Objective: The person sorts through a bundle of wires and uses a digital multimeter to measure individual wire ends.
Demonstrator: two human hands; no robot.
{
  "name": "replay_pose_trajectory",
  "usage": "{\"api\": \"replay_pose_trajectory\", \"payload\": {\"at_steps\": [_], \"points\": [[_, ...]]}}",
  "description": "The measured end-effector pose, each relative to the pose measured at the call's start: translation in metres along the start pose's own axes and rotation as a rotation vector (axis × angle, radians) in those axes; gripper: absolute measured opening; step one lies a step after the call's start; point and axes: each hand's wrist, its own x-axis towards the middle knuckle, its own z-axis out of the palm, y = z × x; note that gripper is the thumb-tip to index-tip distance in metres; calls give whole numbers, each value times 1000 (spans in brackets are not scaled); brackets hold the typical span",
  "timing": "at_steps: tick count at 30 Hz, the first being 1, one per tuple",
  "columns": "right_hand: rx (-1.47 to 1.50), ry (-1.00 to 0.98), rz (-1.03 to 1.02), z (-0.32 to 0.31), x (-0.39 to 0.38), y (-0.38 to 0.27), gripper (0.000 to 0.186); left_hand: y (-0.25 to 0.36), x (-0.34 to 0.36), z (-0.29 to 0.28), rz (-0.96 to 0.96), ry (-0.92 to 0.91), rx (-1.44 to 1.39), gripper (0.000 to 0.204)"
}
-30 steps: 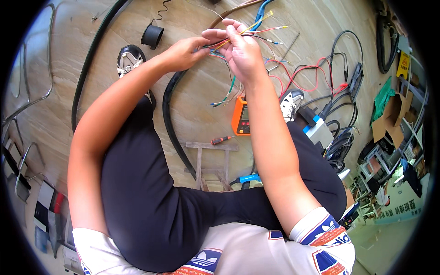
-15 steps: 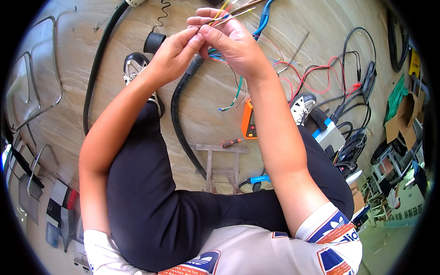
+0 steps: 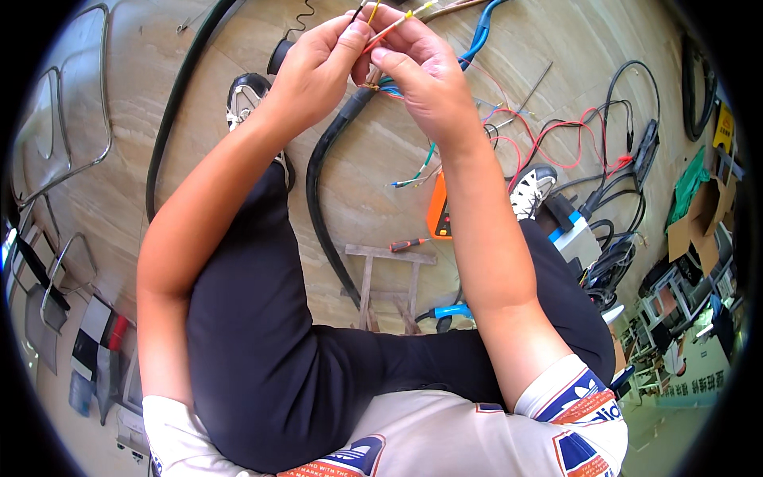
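Out in front of me, both hands work at the thin coloured wires [image 3: 387, 32] that fan from the stripped end of a thick black cable [image 3: 315, 171]. My left hand [image 3: 324, 67] pinches dark and yellow strands between thumb and fingers at the top of the view. Close beside it, my right hand [image 3: 429, 83] has its thumb and fingers closed around red and white wires with yellow tips. The fingers partly hide where the strands run. Below the right hand, green and blue wires [image 3: 421, 168] from the same cable hang loose.
On the floor lie an orange meter [image 3: 438, 208], a screwdriver [image 3: 408, 245] on a small wooden stool [image 3: 389, 254], and tangled red and black test leads [image 3: 568, 163]. Another black cable [image 3: 163, 143] curves at left, near a metal chair [image 3: 103, 119]. Cardboard boxes [image 3: 703, 215] stand at right.
The view has shifted a little, moving the floor things rightward. My thumbs have drawn slightly apart, and the wires between my fingers now point differently.
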Motion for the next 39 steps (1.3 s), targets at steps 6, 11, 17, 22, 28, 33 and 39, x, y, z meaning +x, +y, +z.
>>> {"api": "replay_pose_trajectory", "payload": {"at_steps": [6,11,17,22,28,33,39], "points": [[-118,206,-67,16,-11,5,25,8,-7,5,-17,-85,-2,29],[-13,295,16,15,-7,3,22,1,-7,1,-67,-209,-229,31],[-24,211,68,10,-8,-5,26,-7,-4,-6,-167,-309,-372,40],[23,212,93,13,-12,-5,27,-8,-8,-11,-159,-361,-409,39],[42,128,148,4,-14,-2,24,0,-9,-9,-168,-358,-285,35],[50,156,133,3,-12,2,24,4,-11,-3,-259,-282,-257,34],[14,253,92,-1,-10,6,21,9,-7,-2,-269,-163,-201,29]]}}
